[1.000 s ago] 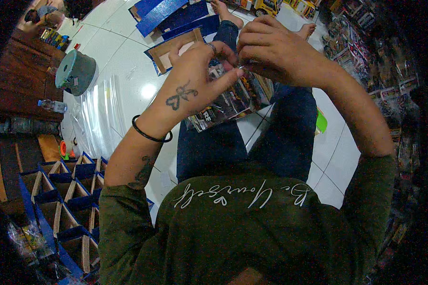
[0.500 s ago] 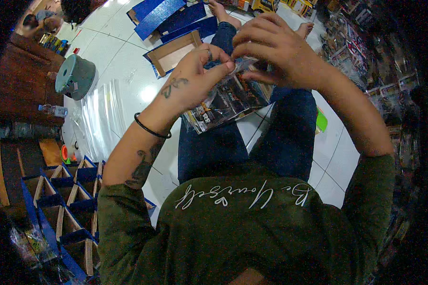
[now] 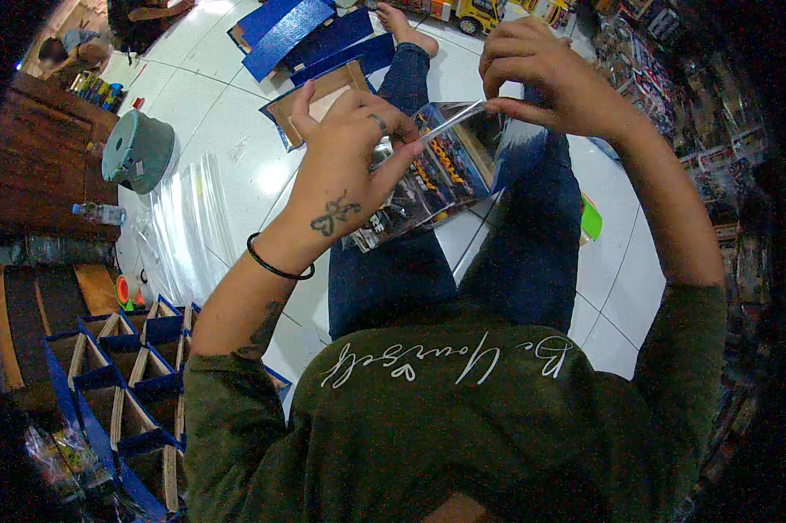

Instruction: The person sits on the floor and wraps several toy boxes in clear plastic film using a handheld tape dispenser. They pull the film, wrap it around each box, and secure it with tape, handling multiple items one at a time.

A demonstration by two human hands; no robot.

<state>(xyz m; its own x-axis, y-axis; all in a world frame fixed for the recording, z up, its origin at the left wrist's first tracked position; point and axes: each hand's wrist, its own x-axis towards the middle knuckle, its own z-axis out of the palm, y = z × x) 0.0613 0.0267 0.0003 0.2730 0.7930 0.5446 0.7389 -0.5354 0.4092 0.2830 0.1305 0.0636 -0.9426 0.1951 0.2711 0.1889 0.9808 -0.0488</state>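
Note:
A dark box with colourful printed pictures (image 3: pixel 449 170) lies across my thighs inside a clear plastic bag. My left hand (image 3: pixel 345 144) pinches the bag's upper edge between thumb and forefinger, with its little finger raised. My right hand (image 3: pixel 554 87) grips the other end of that edge with thumb and fingertips. Between the two hands the plastic edge (image 3: pixel 454 122) is stretched into a straight, shiny strip. My left palm and fingers hide part of the box's left side.
Clear plastic sheets (image 3: pixel 183 222) lie on the white tiles at left, by a grey-green stool (image 3: pixel 137 152) and a bottle (image 3: pixel 99 213). A blue divided box (image 3: pixel 118 388) stands lower left. Ahead are an open blue-and-brown box (image 3: pixel 310 109) and blue pieces (image 3: pixel 288 39). Wrapped packages (image 3: pixel 715 166) line the right.
My right hand has moved up and right, away from my left, pulling the plastic edge taut. My left hand has shifted slightly lower, and more of the box shows.

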